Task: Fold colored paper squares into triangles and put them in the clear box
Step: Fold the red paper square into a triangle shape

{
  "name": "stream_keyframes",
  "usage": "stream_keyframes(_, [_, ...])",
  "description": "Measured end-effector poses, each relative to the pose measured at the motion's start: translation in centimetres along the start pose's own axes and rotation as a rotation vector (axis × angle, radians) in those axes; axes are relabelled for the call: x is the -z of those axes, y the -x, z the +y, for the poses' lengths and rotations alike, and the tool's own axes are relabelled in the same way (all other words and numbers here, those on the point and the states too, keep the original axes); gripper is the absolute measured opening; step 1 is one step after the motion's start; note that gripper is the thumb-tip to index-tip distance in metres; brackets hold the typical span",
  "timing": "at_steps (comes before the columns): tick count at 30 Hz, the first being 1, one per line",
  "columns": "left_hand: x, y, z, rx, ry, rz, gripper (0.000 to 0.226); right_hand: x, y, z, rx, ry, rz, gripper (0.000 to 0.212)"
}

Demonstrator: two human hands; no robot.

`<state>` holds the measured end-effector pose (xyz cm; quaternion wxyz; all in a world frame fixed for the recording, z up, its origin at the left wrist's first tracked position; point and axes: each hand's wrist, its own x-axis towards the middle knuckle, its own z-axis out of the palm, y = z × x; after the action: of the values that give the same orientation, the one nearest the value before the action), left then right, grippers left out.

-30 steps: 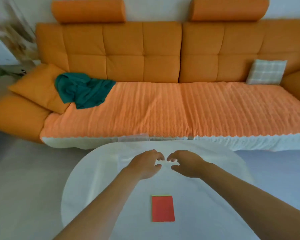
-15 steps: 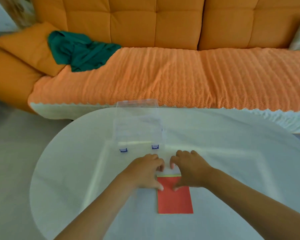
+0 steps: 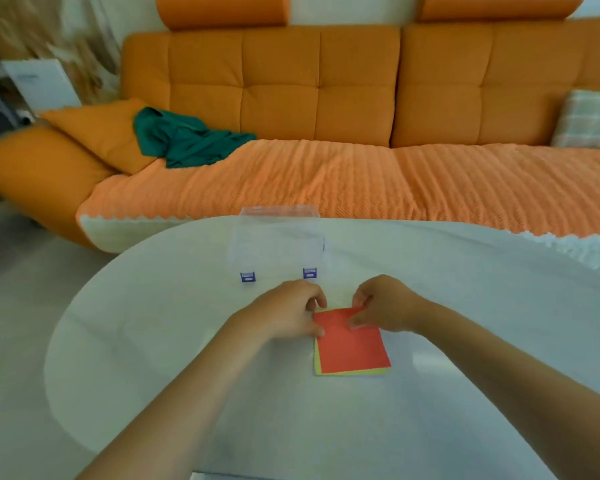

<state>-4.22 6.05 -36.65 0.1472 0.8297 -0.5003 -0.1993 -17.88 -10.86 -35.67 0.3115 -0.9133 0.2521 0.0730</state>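
Observation:
A red paper square [image 3: 352, 346] lies on top of a small stack on the white table [image 3: 187, 341], with a yellow-green sheet [image 3: 350, 373] showing under its left and near edges. My right hand [image 3: 381, 303] pinches the red sheet's far right corner and lifts it slightly. My left hand [image 3: 288, 313] rests with curled fingers at the stack's far left corner, thumb on the red sheet. The clear box [image 3: 278, 244] with two blue latches stands just beyond both hands, near the table's far edge.
An orange sofa [image 3: 326, 98] runs behind the table, with a green cloth [image 3: 184, 140] and an orange cushion at its left and a checked pillow [image 3: 589, 119] at its right. Grey floor lies to the left of the table.
Both hands came down from near the clear box onto the paper stack. The right hand has taken the red sheet's far corner and raised it. The camera view shifted.

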Motion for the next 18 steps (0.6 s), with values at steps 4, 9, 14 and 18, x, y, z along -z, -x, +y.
stream_keyframes(4, [-1.0, 2.9, 1.1, 0.005, -0.019, 0.071, 0.053, -1.4, 3.0, 0.1, -0.091, -0.123, 0.151, 0.015])
stream_keyframes(9, [-1.8, 6.0, 1.8, 0.015, 0.023, 0.262, 0.057, -3.0, 5.1, -1.1, -0.119, -0.128, 0.248, 0.018])
stream_keyframes(14, [-1.8, 7.7, 1.6, -0.078, 0.026, 0.473, 0.039, -3.7, 5.7, -3.4, -0.067, -0.119, 0.281, 0.013])
stream_keyframes(18, [-2.3, 8.3, 2.2, -0.176, 0.115, 0.698, 0.01, -1.8, 6.5, -3.7, -0.045, -0.316, 0.407, 0.016])
